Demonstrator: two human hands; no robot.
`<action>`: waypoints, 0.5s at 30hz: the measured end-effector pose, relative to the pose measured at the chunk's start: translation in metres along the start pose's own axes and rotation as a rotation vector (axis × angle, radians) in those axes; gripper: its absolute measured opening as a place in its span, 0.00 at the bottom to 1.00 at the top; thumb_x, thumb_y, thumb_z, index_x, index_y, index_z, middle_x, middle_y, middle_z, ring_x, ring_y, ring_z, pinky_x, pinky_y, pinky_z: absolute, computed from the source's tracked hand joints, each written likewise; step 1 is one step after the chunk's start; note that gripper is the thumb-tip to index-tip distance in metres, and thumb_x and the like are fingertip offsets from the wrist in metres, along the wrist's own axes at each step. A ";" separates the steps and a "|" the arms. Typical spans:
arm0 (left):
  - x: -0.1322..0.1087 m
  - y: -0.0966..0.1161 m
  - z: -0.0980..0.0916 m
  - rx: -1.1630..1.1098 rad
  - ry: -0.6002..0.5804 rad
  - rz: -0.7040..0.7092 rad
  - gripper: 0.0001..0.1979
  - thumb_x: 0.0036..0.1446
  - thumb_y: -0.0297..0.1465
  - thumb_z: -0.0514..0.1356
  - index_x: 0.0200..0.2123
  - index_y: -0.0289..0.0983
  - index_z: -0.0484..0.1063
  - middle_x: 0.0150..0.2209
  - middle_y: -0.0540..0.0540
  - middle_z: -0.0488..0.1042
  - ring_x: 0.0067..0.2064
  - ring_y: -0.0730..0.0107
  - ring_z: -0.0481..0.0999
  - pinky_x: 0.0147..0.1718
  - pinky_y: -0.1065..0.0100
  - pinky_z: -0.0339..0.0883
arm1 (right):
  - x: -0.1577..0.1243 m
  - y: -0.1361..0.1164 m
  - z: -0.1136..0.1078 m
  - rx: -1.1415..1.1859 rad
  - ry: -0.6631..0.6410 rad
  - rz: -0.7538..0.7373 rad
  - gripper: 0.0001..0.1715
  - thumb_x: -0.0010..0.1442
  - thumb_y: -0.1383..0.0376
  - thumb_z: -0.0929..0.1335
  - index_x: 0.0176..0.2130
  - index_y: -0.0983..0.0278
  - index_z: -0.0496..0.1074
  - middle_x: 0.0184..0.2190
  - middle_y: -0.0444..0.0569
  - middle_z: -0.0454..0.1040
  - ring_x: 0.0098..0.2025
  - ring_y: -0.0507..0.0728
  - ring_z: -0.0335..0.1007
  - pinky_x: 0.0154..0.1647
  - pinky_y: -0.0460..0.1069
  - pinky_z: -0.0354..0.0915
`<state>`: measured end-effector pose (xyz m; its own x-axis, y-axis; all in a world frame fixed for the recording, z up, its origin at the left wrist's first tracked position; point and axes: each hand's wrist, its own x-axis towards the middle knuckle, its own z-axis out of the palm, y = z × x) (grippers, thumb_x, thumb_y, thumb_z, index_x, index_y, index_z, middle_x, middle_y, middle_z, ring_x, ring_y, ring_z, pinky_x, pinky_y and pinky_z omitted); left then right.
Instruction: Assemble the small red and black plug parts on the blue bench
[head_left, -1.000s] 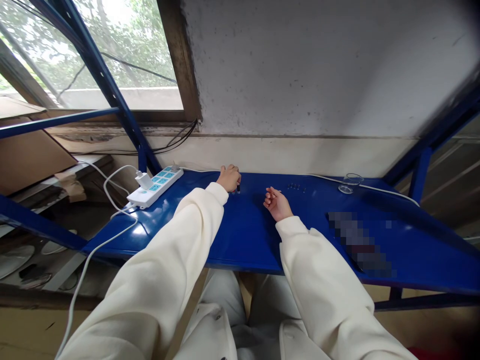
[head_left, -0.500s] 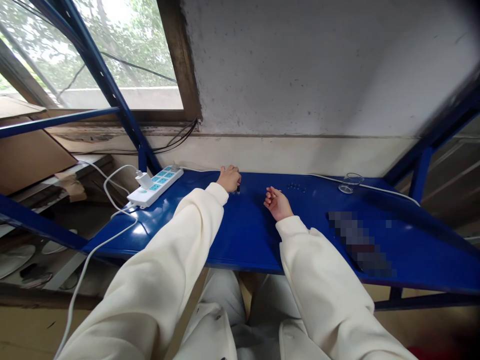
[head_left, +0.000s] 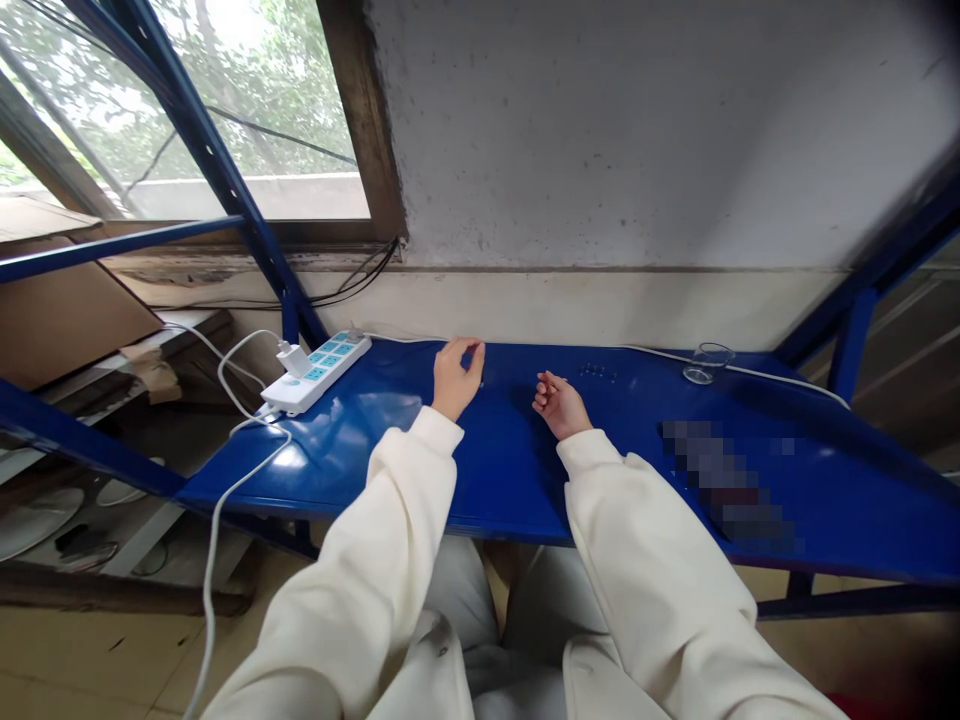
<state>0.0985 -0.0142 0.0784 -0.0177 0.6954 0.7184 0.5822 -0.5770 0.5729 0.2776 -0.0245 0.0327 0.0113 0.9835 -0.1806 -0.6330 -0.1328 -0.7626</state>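
My left hand [head_left: 457,380] is over the back middle of the blue table [head_left: 495,480], thumb and forefinger brought together in a ring. Whatever may sit between those fingertips is too small to make out. A hand's width to its right, my right hand [head_left: 561,406] is turned partly palm up with the fingers curled in and pressed together. Its grip hides anything it may hold. Several tiny dark pieces [head_left: 598,373] lie in a loose row on the table, just beyond and right of my right hand.
A clear glass [head_left: 707,364] stands at the back right. Nearer lies a dark, pixelated long object [head_left: 731,490]. On the left is a white power strip [head_left: 319,375] with a plugged-in adapter and a white cable [head_left: 214,540]. Blue frame posts [head_left: 855,340] rise at both ends.
My left hand has turned from knuckles-up to a raised pinch. A small dark thing seen under it before is out of sight. My right hand stays nearly in place.
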 end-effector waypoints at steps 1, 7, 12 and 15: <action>-0.011 -0.002 0.001 -0.051 0.043 -0.046 0.13 0.56 0.36 0.51 0.34 0.35 0.71 0.33 0.44 0.73 0.36 0.69 0.72 0.37 0.68 0.62 | 0.000 0.000 0.000 -0.001 0.003 0.001 0.07 0.49 0.63 0.66 0.26 0.64 0.65 0.17 0.38 0.58 0.16 0.45 0.49 0.17 0.45 0.49; -0.049 -0.018 0.012 -0.250 0.020 -0.342 0.17 0.55 0.40 0.49 0.25 0.35 0.70 0.19 0.50 0.69 0.19 0.77 0.67 0.23 0.74 0.63 | 0.003 0.001 -0.003 -0.013 0.008 0.008 0.06 0.49 0.63 0.66 0.26 0.64 0.65 0.16 0.38 0.58 0.16 0.45 0.49 0.17 0.44 0.49; -0.048 -0.021 0.013 -0.310 0.015 -0.458 0.17 0.54 0.41 0.50 0.23 0.35 0.70 0.17 0.51 0.68 0.16 0.79 0.65 0.20 0.74 0.61 | 0.002 0.002 -0.004 -0.007 0.019 -0.001 0.05 0.50 0.65 0.65 0.26 0.65 0.65 0.16 0.39 0.59 0.16 0.45 0.50 0.17 0.44 0.48; -0.047 -0.021 0.013 -0.325 0.012 -0.486 0.17 0.53 0.40 0.51 0.23 0.35 0.69 0.17 0.51 0.68 0.16 0.79 0.65 0.19 0.74 0.61 | 0.001 0.002 -0.005 -0.005 0.019 -0.006 0.05 0.50 0.65 0.65 0.26 0.65 0.65 0.16 0.39 0.59 0.16 0.45 0.50 0.16 0.44 0.48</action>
<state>0.0978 -0.0297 0.0276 -0.2306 0.9092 0.3466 0.2255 -0.2966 0.9280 0.2797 -0.0242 0.0277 0.0297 0.9817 -0.1879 -0.6294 -0.1277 -0.7665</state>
